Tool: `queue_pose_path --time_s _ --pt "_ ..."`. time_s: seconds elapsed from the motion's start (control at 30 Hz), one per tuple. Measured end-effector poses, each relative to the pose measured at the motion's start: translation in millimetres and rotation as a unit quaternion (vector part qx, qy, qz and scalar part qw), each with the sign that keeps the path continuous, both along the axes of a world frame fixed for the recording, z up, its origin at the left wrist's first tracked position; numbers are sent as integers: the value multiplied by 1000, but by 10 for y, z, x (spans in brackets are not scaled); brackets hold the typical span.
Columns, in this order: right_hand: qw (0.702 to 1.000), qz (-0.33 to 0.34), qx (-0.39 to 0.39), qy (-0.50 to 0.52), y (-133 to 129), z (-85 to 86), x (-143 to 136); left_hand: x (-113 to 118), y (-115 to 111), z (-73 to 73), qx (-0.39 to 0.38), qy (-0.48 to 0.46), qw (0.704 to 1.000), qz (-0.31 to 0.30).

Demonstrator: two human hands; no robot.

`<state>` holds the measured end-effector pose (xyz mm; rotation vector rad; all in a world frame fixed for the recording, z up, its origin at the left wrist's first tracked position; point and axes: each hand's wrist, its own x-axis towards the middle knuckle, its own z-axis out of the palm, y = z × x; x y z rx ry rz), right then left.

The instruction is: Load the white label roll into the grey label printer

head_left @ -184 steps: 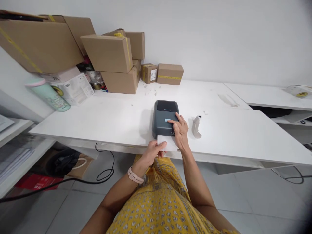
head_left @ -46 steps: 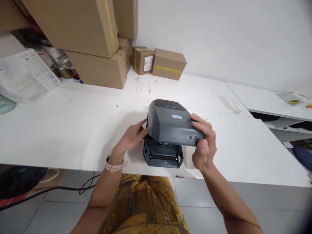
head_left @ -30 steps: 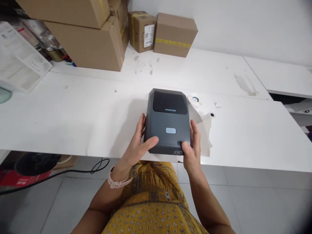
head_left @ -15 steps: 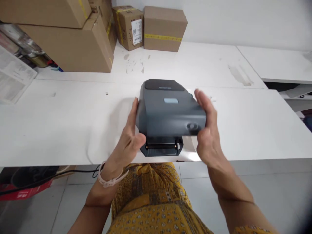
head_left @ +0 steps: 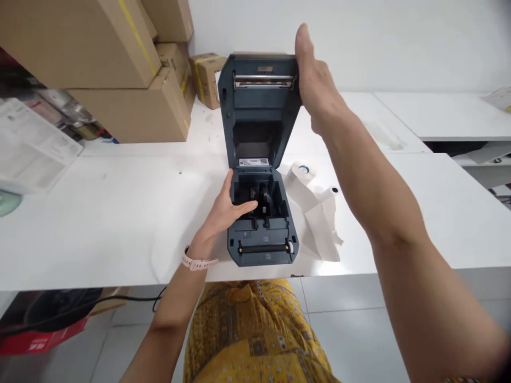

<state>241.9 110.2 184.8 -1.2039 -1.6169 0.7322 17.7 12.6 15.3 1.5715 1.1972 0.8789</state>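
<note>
A dark grey label printer (head_left: 261,234) stands on the table with its lid (head_left: 259,106) raised, showing the roll compartment and a black roller near the front. My left hand (head_left: 219,213) rests along the base's left side, its thumb reaching over the compartment wall. The right hand (head_left: 317,88) is at the lid's upper right edge and holds it up; the fingers behind the lid are partly hidden. Right of the printer lies a roll of white labels (head_left: 309,173), beside a small paper roll (head_left: 331,192) and a loose white paper strip (head_left: 322,229).
Cardboard boxes (head_left: 131,114) are stacked at the back left, with a smaller taped box (head_left: 205,80) beside them. A printed white sheet or packet (head_left: 35,143) lies at the far left. The white table's front edge (head_left: 359,269) runs close to my body.
The printer's lid has swung up and back, with my right hand moving up along with it. My left hand remains at the left side. The paper rolls have come into view.
</note>
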Motion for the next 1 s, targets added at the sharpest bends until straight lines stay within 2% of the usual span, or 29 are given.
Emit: queue_pose_path --time_s 0.1,0.17,0.23,0.3,0.4,0.5,0.57,0.63,0.7,0.77,0.87,0.93,0.97,1.0 --pt "1000 11 -9 -12 -66 -22 247 -25 -30 62 6 21 1000 -10" --pt "1000 -25 3 -18 -251 -164 565 -19 -49 146 5 61 998 1" --pt "994 -105 -23 2 -516 -425 961 2 -71 249 -2 140 990 17" --pt "985 -161 -70 1 -813 -767 1356 16 -95 343 -2 236 971 30" --pt "975 -166 -145 -4 -1197 -1301 1754 -22 -117 404 10 292 956 28" --pt "974 -125 -188 1 -1380 -1715 1808 -112 -122 371 18 250 968 18" --pt "975 -102 -199 6 -1375 -1901 1707 -158 -124 344 19 235 972 18" --pt "975 -92 -201 13 -1314 -2014 1585 -176 -127 338 18 235 972 16" --pt "977 -87 -194 28 -1270 -2042 1502 -174 -132 350 19 236 971 10" --pt "979 -81 -179 48 -1296 -1958 1471 -169 -137 362 23 238 971 3" --pt "985 -42 -148 78 -1452 -1595 1411 -178 -142 354 35 240 970 -10" --pt "988 54 -131 66 -1535 -1249 1255 -189 -145 337 45 240 970 -14" --pt "980 150 -123 34 -1542 -1076 1129 -193 -147 329 49 239 970 -15" --pt "959 259 -114 -18 -1520 -921 976 -196 -149 321 52 238 970 -15"
